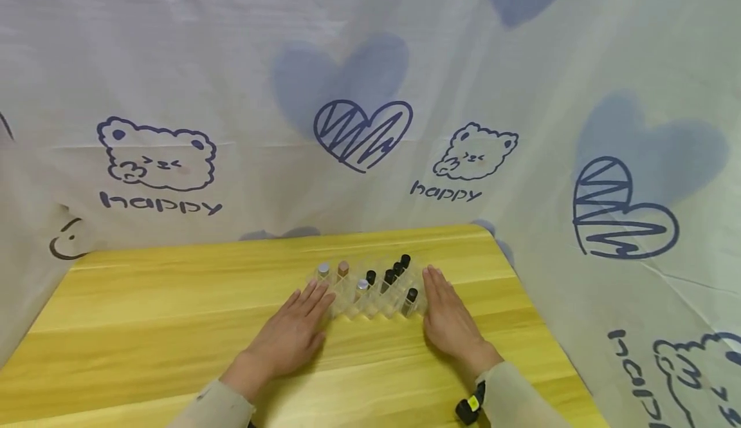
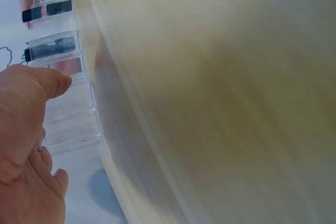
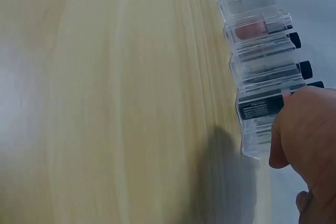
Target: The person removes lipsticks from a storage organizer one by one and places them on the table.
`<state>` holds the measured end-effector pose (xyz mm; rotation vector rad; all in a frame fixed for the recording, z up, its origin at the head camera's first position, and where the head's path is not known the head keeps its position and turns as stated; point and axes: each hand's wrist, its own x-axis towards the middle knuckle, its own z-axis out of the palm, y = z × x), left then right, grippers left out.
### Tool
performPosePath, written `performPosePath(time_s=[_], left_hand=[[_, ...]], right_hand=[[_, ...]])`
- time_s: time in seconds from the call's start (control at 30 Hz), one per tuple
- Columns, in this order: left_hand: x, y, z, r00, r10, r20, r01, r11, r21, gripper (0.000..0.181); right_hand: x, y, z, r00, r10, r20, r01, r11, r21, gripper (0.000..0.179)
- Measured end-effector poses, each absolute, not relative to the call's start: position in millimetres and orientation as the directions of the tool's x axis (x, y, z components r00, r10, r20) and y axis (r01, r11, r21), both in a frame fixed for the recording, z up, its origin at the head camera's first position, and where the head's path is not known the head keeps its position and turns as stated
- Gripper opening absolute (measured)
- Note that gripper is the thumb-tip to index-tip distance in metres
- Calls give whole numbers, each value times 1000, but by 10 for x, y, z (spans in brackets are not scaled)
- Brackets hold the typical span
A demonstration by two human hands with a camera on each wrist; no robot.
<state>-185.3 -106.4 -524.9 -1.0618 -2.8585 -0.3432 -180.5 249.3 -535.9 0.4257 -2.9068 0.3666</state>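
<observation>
A clear holder with diamond-shaped compartments stands on the table and carries several lipstick-like tubes. Most have black caps, such as the front tube; a silver-capped tube and a brown-capped tube stand at the back left. My left hand lies at the holder's left end, fingers extended along it. At the right end, my right hand has straight fingers against the side. The left wrist view shows the left thumb at the holder's front; in the right wrist view a black labelled tube shows through the clear wall.
The yellow wood-grain table extends widely to the left and in front of the holder. White cloth printed with hearts and bears hangs behind and on both sides. A black strap device is on the right wrist.
</observation>
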Motion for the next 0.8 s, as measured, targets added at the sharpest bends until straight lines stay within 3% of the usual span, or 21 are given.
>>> performPosePath(time_s=[0.8], left_hand=[[-1329, -1734, -5252, -834, 486, 262, 540, 815, 208, 71]], right_hand=[[-1772, 1692, -5363, -913, -386, 132, -407, 876, -258, 76]])
